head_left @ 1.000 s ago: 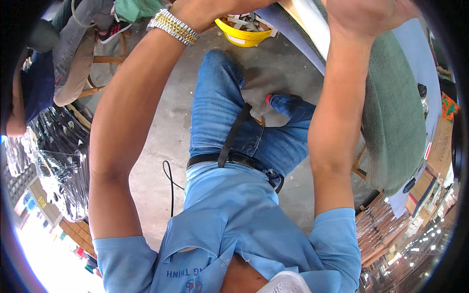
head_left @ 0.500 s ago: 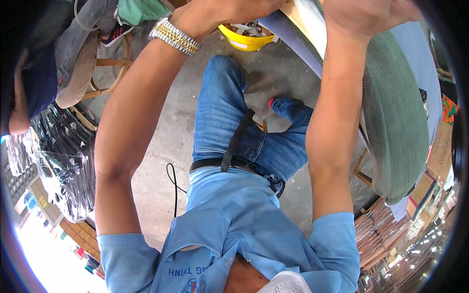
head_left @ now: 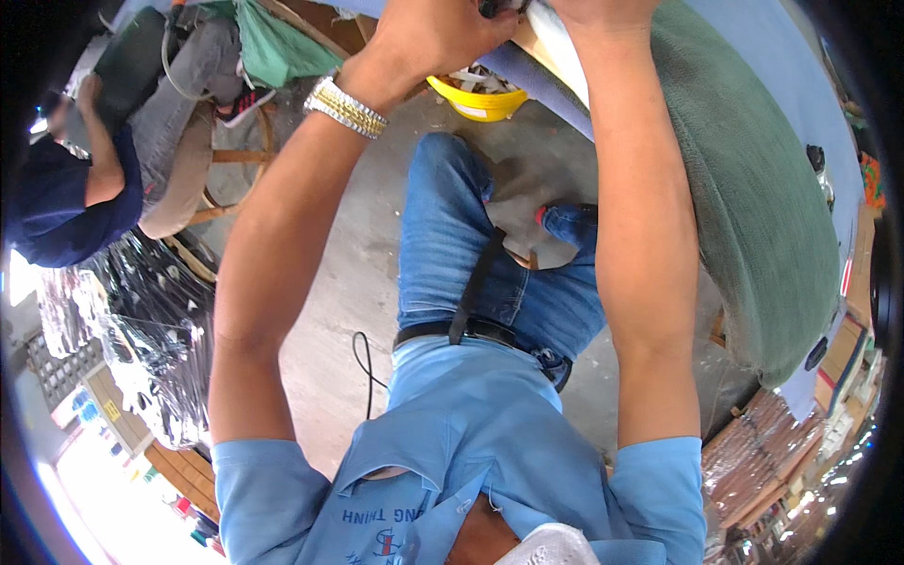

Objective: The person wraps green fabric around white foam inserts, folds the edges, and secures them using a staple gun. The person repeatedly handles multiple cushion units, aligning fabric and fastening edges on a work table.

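At the top edge, my left hand (head_left: 441,36) is closed beside a small dark object (head_left: 499,8), seemingly gripping it; the picture cuts off what it is. My right hand (head_left: 607,13) is just to the right, close to the left one, its fingers cut off by the top edge. Between the two hands shows a white and cream strip (head_left: 556,42), bordered by dark blue-grey fabric (head_left: 537,80). Right of my right forearm a long green fabric-covered piece (head_left: 763,207) with a rounded end lies on a light blue surface (head_left: 800,104).
A yellow basin (head_left: 485,105) of scraps sits on the floor ahead. At left, a person in dark clothing (head_left: 71,207) sits beside plastic-wrapped dark bundles (head_left: 155,320). Green cloth (head_left: 278,47) hangs above a wooden stool (head_left: 235,155). Wrapped brown stacks (head_left: 763,452) stand at lower right.
My right hand has moved left and up, closer to my left hand. A dark object now shows at my left fingers. The view has shifted, showing more of the person at left.
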The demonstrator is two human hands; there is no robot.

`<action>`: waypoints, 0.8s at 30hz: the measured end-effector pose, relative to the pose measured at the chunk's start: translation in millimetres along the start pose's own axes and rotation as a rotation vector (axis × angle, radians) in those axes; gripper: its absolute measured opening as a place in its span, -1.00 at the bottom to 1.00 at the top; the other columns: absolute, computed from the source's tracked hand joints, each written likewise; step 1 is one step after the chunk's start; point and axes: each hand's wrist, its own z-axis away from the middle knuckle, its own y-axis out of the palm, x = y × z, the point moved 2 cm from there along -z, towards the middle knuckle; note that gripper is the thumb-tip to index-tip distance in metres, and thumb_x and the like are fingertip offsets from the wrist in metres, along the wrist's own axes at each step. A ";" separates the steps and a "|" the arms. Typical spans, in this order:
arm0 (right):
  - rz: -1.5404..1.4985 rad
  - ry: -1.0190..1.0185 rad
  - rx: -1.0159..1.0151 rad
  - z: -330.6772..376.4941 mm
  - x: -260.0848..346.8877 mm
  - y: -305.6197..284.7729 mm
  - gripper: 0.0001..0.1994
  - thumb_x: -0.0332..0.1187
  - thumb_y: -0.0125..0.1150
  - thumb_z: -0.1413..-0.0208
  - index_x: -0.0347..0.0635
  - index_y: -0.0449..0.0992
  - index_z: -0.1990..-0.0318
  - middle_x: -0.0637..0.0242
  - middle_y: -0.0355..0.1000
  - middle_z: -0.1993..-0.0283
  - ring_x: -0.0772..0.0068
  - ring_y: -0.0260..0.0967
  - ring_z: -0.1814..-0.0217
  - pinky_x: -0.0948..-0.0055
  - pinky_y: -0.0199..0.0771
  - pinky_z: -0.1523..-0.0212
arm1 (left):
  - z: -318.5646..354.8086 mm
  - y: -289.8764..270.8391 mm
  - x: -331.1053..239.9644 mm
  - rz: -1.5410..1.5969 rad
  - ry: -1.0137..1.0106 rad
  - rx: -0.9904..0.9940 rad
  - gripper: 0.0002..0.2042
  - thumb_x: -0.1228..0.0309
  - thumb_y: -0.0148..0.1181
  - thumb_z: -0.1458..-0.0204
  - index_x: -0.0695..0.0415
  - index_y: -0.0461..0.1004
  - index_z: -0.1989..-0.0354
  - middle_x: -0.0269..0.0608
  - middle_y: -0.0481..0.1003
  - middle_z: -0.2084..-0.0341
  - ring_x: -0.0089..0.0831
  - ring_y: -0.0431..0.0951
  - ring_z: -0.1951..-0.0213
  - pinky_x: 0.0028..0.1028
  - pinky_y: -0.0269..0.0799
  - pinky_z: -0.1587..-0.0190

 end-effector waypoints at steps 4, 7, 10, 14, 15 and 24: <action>-0.147 0.137 -0.052 20.0 -2.7 1.6 -0.63 -0.17 0.38 -0.29 -0.13 0.44 0.50 0.57 0.29 0.63 0.73 0.14 0.63 0.59 0.04 0.64 | 10.4 3.0 25.5 -0.200 -0.023 -0.054 -0.70 0.32 0.37 0.00 0.25 0.66 0.15 0.07 0.66 0.38 -0.08 0.71 0.33 -0.26 0.59 0.24; -0.200 0.162 -0.033 13.9 7.0 -9.7 -0.63 -0.18 0.37 -0.30 -0.12 0.42 0.49 0.57 0.29 0.64 0.75 0.13 0.66 0.61 0.02 0.66 | 2.1 4.0 20.3 -0.185 0.031 -0.060 -0.69 0.27 0.42 -0.03 0.24 0.68 0.14 0.04 0.69 0.36 -0.16 0.75 0.33 -0.31 0.62 0.23; -0.143 0.171 -0.034 8.7 6.5 -13.3 -0.64 -0.17 0.36 -0.30 -0.12 0.42 0.48 0.57 0.28 0.65 0.75 0.13 0.67 0.60 0.02 0.67 | 0.2 3.7 10.6 -0.137 0.058 -0.016 -0.68 0.30 0.41 -0.03 0.24 0.68 0.11 0.05 0.70 0.30 -0.21 0.76 0.29 -0.34 0.63 0.20; -0.085 0.250 -0.040 3.9 4.2 -9.9 -0.64 -0.17 0.35 -0.31 -0.12 0.42 0.49 0.57 0.28 0.64 0.74 0.13 0.66 0.60 0.02 0.67 | 2.5 6.9 11.5 -0.138 0.110 -0.091 -0.70 0.32 0.38 0.01 0.14 0.71 0.10 0.00 0.68 0.41 -0.15 0.73 0.34 -0.30 0.64 0.17; -0.082 0.308 -0.055 2.2 4.6 -7.9 -0.63 -0.17 0.35 -0.31 -0.12 0.42 0.49 0.56 0.28 0.64 0.73 0.13 0.66 0.59 0.02 0.67 | 2.6 7.3 12.7 -0.150 0.105 -0.084 -0.69 0.31 0.39 0.00 0.19 0.69 0.09 0.03 0.69 0.35 -0.17 0.74 0.29 -0.33 0.64 0.16; 0.141 0.525 -0.026 -20.1 -23.9 7.5 -0.56 -0.03 0.33 -0.29 -0.18 0.46 0.50 0.51 0.28 0.63 0.63 0.18 0.62 0.44 0.13 0.62 | 2.1 4.0 14.2 -0.184 0.008 -0.049 -0.63 0.26 0.38 -0.01 0.25 0.68 0.07 0.14 0.68 0.31 -0.09 0.75 0.23 -0.31 0.64 0.10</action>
